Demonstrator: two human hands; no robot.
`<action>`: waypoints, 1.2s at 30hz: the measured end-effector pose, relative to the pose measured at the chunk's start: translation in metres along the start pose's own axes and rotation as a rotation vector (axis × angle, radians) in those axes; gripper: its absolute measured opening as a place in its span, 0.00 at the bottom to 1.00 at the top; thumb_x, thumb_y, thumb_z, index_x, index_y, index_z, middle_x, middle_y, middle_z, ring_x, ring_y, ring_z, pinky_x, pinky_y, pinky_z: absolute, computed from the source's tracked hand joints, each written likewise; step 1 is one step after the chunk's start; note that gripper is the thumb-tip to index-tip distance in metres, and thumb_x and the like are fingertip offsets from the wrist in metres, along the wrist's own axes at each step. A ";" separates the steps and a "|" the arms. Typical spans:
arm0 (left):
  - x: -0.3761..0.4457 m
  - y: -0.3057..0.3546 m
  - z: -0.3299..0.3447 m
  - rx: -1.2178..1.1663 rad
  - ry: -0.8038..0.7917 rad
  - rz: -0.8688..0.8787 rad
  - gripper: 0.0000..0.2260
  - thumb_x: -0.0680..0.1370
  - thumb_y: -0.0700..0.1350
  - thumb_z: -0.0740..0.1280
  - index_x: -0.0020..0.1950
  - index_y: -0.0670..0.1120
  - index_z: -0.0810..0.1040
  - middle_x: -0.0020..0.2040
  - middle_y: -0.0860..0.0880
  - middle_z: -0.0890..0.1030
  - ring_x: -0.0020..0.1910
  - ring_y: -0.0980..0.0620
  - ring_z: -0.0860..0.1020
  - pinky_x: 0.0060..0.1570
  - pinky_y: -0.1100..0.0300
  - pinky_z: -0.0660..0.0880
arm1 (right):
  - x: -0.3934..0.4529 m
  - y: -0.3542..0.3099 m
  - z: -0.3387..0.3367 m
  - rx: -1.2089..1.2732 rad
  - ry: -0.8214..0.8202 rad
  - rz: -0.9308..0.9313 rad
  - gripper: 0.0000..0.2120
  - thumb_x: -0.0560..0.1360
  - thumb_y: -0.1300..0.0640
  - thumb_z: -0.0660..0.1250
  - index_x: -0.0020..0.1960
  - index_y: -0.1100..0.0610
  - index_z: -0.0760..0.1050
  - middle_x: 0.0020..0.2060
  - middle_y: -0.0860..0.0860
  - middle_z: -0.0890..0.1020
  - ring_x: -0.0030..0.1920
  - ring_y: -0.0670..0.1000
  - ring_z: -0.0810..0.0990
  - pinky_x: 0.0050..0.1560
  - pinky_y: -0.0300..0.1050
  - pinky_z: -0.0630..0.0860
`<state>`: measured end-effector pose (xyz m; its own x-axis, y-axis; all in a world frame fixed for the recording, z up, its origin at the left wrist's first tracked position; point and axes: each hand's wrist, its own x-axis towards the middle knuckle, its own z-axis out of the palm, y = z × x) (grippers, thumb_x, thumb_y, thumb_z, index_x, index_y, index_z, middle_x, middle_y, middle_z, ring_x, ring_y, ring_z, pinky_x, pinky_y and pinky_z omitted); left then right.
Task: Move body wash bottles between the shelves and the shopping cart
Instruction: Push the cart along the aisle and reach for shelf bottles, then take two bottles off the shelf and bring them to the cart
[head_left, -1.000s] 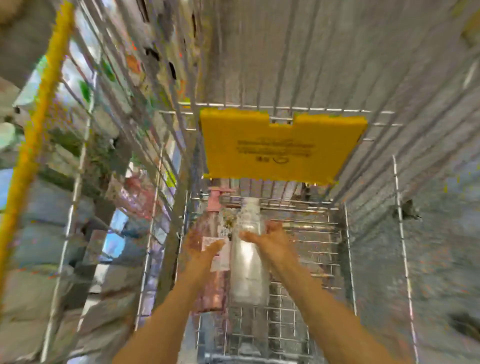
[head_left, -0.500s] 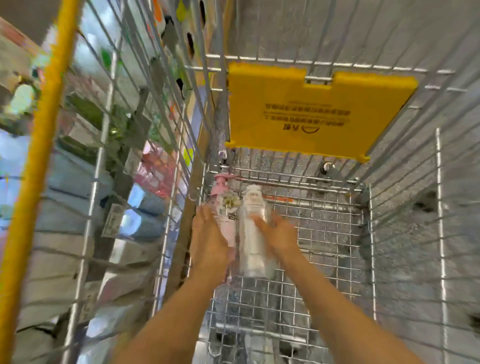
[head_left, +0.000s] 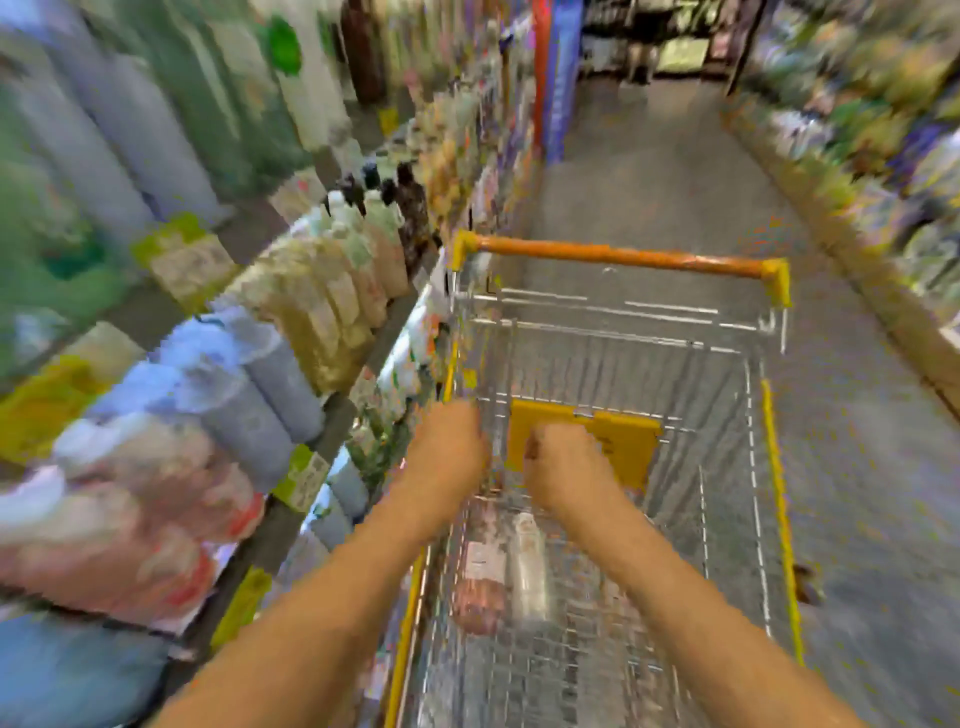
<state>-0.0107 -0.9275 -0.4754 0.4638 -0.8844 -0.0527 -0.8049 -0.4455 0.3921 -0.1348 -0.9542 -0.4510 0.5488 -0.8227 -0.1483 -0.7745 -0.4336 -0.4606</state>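
Observation:
A wire shopping cart (head_left: 748, 415) with yellow trim stands in the aisle below me. Two body wash bottles lie side by side on its floor: a pink one (head_left: 480, 577) and, to its right, a clear whitish one (head_left: 527, 564). My left hand (head_left: 447, 447) and my right hand (head_left: 566, 462) hover above the basket, well over the bottles. Both hold nothing, and their fingers bend loosely downward. The view is blurred by motion.
Shelves (head_left: 332, 415) packed with bottles and refill packs run along the left, close against the cart. The cart's orange handle bar (head_left: 618, 254) is at the far end and a yellow flap (head_left: 631, 441) hangs inside. Aisle floor (head_left: 857, 467) lies to the right, with more shelves beyond.
Both hands have let go of the two bottles, which now lie on the cart floor, and have risen above the basket. My view has lifted from inside the cart to the aisle.

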 end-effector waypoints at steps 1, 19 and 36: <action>-0.016 0.003 -0.037 0.003 0.053 0.004 0.09 0.76 0.41 0.63 0.47 0.37 0.80 0.47 0.35 0.81 0.50 0.37 0.79 0.46 0.48 0.72 | -0.017 -0.023 -0.024 -0.050 0.042 -0.063 0.08 0.76 0.62 0.59 0.42 0.59 0.76 0.51 0.61 0.81 0.53 0.61 0.78 0.41 0.48 0.68; -0.538 -0.082 -0.344 0.201 0.821 -0.634 0.08 0.75 0.42 0.63 0.45 0.38 0.79 0.47 0.38 0.81 0.51 0.39 0.78 0.47 0.51 0.73 | -0.407 -0.344 -0.076 -0.065 0.119 -1.172 0.12 0.75 0.61 0.60 0.34 0.55 0.63 0.46 0.60 0.77 0.47 0.60 0.76 0.36 0.49 0.66; -0.737 -0.183 -0.465 0.277 1.061 -0.808 0.07 0.75 0.43 0.67 0.48 0.41 0.82 0.48 0.43 0.83 0.50 0.46 0.79 0.51 0.57 0.74 | -0.541 -0.535 -0.037 0.292 -0.002 -1.408 0.05 0.72 0.59 0.68 0.38 0.51 0.75 0.43 0.51 0.82 0.47 0.52 0.79 0.50 0.46 0.76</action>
<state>-0.0332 -0.1290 -0.0808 0.7947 0.1101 0.5969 -0.1649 -0.9073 0.3869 -0.0289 -0.2907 -0.0915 0.7902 0.2199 0.5720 0.4938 -0.7812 -0.3820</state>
